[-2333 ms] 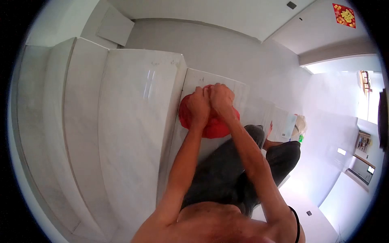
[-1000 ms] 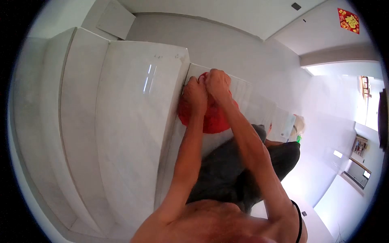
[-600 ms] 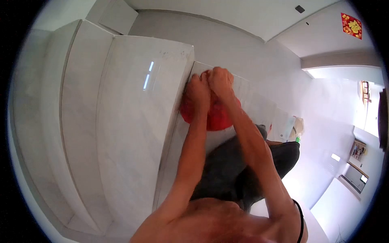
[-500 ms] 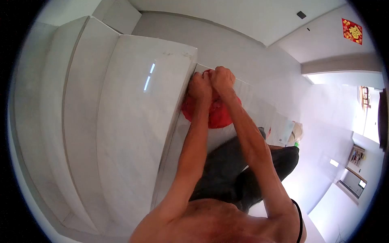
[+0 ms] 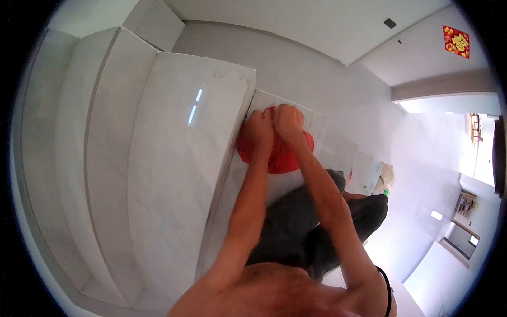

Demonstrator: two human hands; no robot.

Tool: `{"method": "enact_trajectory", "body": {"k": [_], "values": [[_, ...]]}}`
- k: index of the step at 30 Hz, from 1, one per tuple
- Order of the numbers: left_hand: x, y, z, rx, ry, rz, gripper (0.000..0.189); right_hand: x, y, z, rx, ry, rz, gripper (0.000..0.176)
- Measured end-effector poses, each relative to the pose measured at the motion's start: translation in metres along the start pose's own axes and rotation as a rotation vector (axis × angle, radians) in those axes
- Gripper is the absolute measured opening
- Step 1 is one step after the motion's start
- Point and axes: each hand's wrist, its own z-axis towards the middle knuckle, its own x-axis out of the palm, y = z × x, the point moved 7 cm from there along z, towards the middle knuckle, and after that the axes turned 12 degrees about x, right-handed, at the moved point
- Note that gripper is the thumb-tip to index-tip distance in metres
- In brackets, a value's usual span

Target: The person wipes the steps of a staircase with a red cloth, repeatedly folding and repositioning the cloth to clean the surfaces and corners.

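A soft, rounded red bag (image 5: 283, 161) rests on a pale stair step, its top gathered up and partly covered by my hands. My left hand (image 5: 259, 128) is closed on the bag's gathered top, on the side against the higher step. Right beside it, my right hand (image 5: 289, 121) is also closed on the red material, knuckles up. The two fists nearly touch, and a bit of red shows between them. What is inside the bag is hidden.
Polished stone steps (image 5: 174, 158) rise to the left. My legs in dark trousers (image 5: 288, 216) are bent close to the bag. Beyond my knees lie a whitish sheet-like item (image 5: 369, 175) and a beige item (image 5: 387, 177). A red and gold decoration (image 5: 456, 42) hangs on the wall.
Both hands have come slightly towards my body and still grip the top of the bag. The bag's upper part is lower and more covered by the fists. The view has shifted a little.
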Motion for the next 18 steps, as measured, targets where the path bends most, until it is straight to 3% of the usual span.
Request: {"method": "enact_trajectory", "body": {"k": [3, 8, 12, 16, 18], "values": [[0.005, 0.008, -0.009, 0.009, -0.024, 0.007, 0.047, 0.002, -0.002, -0.008, 0.026, 0.008, -0.002, 0.033], [0.009, 0.002, 0.025, -0.024, -0.083, 0.003, 0.048, -0.007, 0.014, 0.024, 0.101, 0.091, 0.002, 0.038], [-0.005, -0.003, -0.009, -0.027, 0.012, -0.015, 0.048, -0.020, 0.014, -0.007, 0.080, 0.118, 0.001, 0.038], [0.014, 0.012, -0.007, -0.017, -0.057, 0.002, 0.047, -0.003, 0.005, -0.002, 0.117, 0.164, -0.009, 0.041], [0.010, 0.007, 0.011, -0.004, -0.132, -0.027, 0.044, 0.000, 0.010, 0.016, 0.110, 0.167, -0.078, 0.033]]}}
